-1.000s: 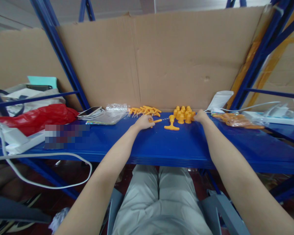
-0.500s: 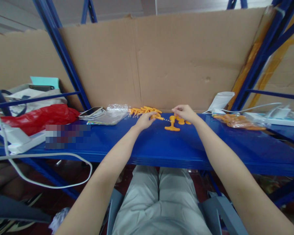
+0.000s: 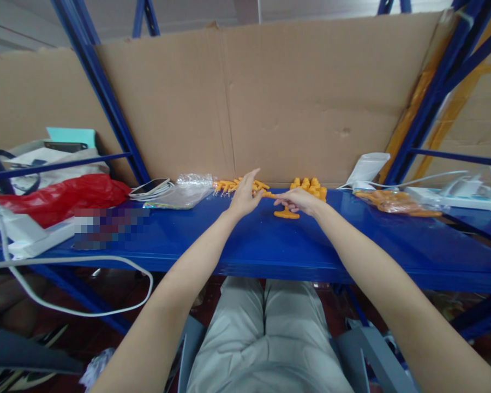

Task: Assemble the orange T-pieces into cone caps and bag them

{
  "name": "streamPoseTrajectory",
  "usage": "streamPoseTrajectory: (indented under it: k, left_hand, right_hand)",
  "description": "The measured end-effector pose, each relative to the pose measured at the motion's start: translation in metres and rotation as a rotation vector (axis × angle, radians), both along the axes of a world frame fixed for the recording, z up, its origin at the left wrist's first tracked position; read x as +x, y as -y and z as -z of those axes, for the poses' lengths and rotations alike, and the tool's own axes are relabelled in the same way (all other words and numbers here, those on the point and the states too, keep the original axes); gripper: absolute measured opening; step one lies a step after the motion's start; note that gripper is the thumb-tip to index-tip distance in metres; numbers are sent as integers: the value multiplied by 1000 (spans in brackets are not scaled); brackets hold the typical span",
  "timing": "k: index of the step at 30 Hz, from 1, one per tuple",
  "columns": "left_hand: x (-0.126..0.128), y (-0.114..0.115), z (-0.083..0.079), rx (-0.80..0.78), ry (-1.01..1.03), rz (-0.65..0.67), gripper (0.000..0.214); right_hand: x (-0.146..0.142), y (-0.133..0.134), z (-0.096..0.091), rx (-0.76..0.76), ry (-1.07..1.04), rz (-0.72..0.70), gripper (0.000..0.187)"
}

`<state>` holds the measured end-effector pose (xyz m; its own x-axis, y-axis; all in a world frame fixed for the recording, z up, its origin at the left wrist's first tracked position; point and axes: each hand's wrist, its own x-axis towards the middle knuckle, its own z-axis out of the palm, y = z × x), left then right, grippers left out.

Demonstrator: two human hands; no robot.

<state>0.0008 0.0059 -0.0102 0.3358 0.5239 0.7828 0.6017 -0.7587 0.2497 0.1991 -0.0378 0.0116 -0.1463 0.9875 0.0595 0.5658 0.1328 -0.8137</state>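
Note:
My left hand (image 3: 244, 196) pinches a short orange rod (image 3: 267, 194) with thumb and a finger, its other fingers lifted and spread. My right hand (image 3: 298, 200) meets it from the right, fingers curled round the stem of an orange T-shaped piece (image 3: 287, 214) whose base rests on the blue shelf (image 3: 270, 245). Behind my left hand lies a loose pile of orange rods (image 3: 229, 185). A cluster of upright orange pieces (image 3: 313, 186) stands behind my right hand.
A cardboard sheet (image 3: 270, 103) backs the shelf. Left of the hands lie a clear plastic bag (image 3: 186, 194), a phone (image 3: 149, 186), a red bag (image 3: 61, 196) and a white cable (image 3: 65, 262). On the right sit a bag of orange parts (image 3: 393, 201) and a white pouch (image 3: 368, 166).
My right hand has moved left from the cluster of upright pieces to the T-shaped piece. My left hand has lifted the rod off the shelf and raised its fingers.

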Motion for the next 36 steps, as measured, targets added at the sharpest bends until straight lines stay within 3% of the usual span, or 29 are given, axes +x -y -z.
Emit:
streamPoseTrajectory:
  k: [4, 10, 15, 21, 25, 27, 31, 36]
  left_hand:
    - [12, 9, 1, -38, -124, 124, 20]
    - [22, 18, 7, -193, -244, 160, 15]
    - [22, 17, 5, -280, -167, 161, 19]
    - [24, 18, 3, -648, 1, 204, 16]
    - [23, 17, 1, -752, 173, 270, 21]
    - [22, 17, 0, -752, 275, 295, 21]
    - [19, 12, -4, -743, 453, 291, 22]
    - [13, -9, -8, -744, 530, 141, 26]
  right_hand:
    - [-9, -1, 4, -25, -192, 71, 51]
    - [-20, 1, 9, -67, -300, 108, 41]
    - [-24, 3, 9, -64, -241, 129, 40]
    - [-25, 4, 9, -52, -207, 97, 37]
    - [-22, 0, 13, -9, -177, 6, 36]
    - [-19, -5, 15, 78, -73, -2, 37]
    - [-9, -16, 17, 337, 409, 48, 33]
    - [3, -26, 22, 361, 739, 25, 29]
